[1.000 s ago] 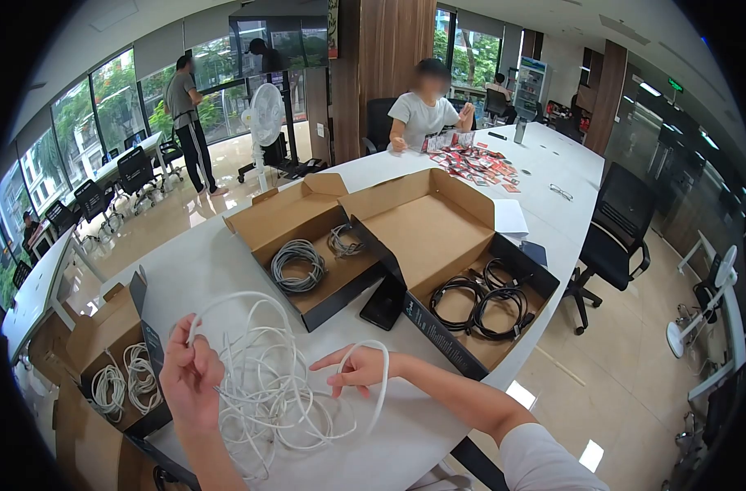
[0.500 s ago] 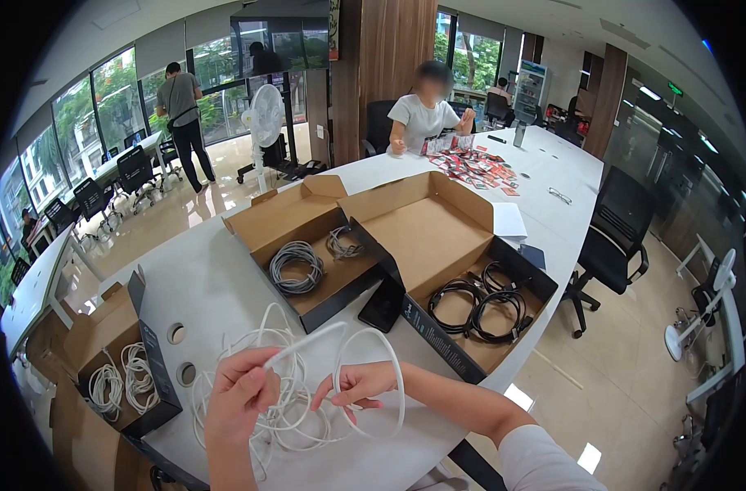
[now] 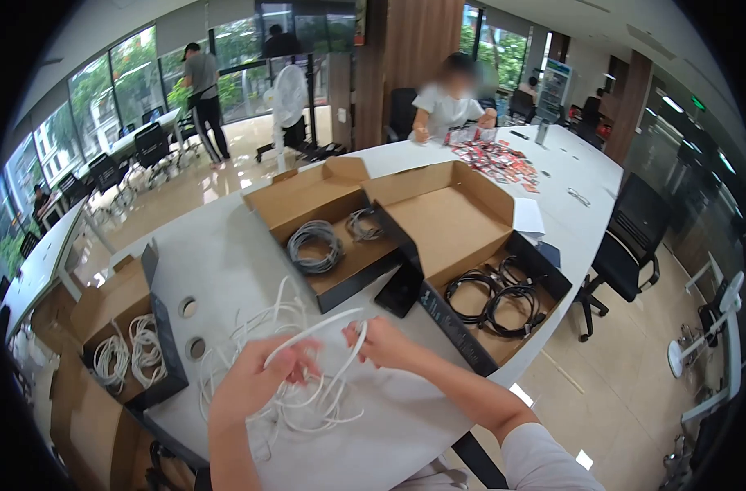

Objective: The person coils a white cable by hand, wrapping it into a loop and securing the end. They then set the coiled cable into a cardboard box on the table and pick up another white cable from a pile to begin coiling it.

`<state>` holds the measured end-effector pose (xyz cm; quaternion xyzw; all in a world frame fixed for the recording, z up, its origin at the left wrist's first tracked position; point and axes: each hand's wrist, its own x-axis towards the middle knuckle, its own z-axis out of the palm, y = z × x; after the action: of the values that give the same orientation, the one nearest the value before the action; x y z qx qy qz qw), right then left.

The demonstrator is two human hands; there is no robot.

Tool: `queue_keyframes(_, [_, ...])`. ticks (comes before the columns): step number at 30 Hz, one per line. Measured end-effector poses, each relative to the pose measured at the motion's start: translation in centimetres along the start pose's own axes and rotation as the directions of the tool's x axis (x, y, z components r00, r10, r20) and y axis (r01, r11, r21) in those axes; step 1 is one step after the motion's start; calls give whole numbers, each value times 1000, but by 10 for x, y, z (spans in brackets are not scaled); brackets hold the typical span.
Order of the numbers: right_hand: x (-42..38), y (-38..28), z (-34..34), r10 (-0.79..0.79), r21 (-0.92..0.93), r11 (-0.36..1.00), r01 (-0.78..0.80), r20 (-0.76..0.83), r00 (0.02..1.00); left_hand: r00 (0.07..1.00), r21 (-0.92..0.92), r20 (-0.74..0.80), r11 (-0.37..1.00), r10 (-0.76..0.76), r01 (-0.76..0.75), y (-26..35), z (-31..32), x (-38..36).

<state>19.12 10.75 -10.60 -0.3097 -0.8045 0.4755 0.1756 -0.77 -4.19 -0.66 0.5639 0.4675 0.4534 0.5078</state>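
Observation:
My right hand (image 3: 378,340) is closed on a white cable (image 3: 358,348), pinching it just above a loose tangle. The same cable arcs across to my left hand (image 3: 268,370), which holds it loosely at the thumb. The left fingers are partly spread and blurred by motion. Beneath both hands, a tangle of white cable (image 3: 307,416) lies on the white table (image 3: 217,286).
At left, an open box (image 3: 172,372) holds white cable coils. Ahead, another box (image 3: 344,288) contains grey coils (image 3: 315,247); a third (image 3: 463,337) has black cables (image 3: 516,311). A black phone (image 3: 398,289) lies between them. A person (image 3: 450,102) sits by red-and-white packets (image 3: 495,162).
My right hand has moved up and closed on the cable. My left hand has shifted rightward and its fingers have loosened. The raised cable loop has changed shape, and the view has turned slightly left.

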Motion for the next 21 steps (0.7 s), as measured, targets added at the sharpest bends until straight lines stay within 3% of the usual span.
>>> queue_keyframes(2, [5,4,-2,-89,-172,982,77,-66,994,978,82,-161,990,130,-118,2,4,3])
queue_keyframes(5, [4,5,-7,-269,-443,876,190,-123,955,879,-17,-271,912,391,-411,4,-2,1])
queue_keyframes(8, [-5,-15,-11,-279,-661,735,151,-93,956,848,122,-249,884,467,-451,18,-14,-13])
queue_keyframes(11, [-17,-32,-14,-258,-701,699,140,-65,964,867,323,-158,854,473,-407,22,-11,-23])
queue_keyframes(14, [-31,-55,-14,-213,-759,639,124,-20,977,828,541,-198,763,525,-354,28,20,-25])
queue_keyframes(15, [-35,-63,-16,-211,-774,619,136,3,978,879,521,-241,819,412,-241,44,34,-32])
queue_keyframes(17, [-42,-74,-23,-193,-798,587,140,31,981,968,566,-163,821,193,-68,50,33,-41])
queue_keyframes(18, [-44,-72,-29,-292,-746,618,247,75,954,990,594,-122,804,69,17,50,32,-44])
queue_keyframes(20, [-48,-86,-40,-311,-594,711,377,214,926,987,551,-149,834,64,29,51,26,-47])
queue_keyframes(21, [-50,-96,-44,-192,-515,812,274,208,959,983,530,-168,847,69,31,52,22,-49])
